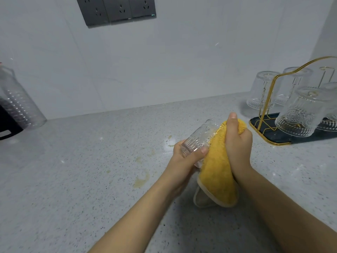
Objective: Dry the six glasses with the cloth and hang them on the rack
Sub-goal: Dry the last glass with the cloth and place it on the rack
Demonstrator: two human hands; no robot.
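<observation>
From the head camera I look down on a grey speckled stone counter (91,161) that meets a pale wall. My left hand (184,157) is wrapped around the base end of a clear ribbed and embossed drinking glass (198,139), thumb across the front and fingers behind, so the grip is closed firmly on it. The glass lies tilted, its mouth pointing up and to the right. My right hand (237,141) clutches a fluffy yellow cloth with a pale cream edge (217,176), bunched at the glass's mouth with the thumb pressed along the top; I think part of the cloth is pushed inside the rim, but the fold hides it. The rest of the cloth hangs down between my wrists, above the counter.

At the right edge stands a gold wire rack on a dark tray (262,123). Clear patterned glasses hang upside down on its pegs (299,114); I count at least four, though the frame cuts the far ones. One peg at the back right (326,73) shows bare.

At the left edge a clear plastic jug with a dimpled wall (20,106) sits beside something black. A row of dark grey wall sockets (116,10) is mounted high on the wall. Faint yellowish stains (142,179) mark the counter just left of my left forearm.
</observation>
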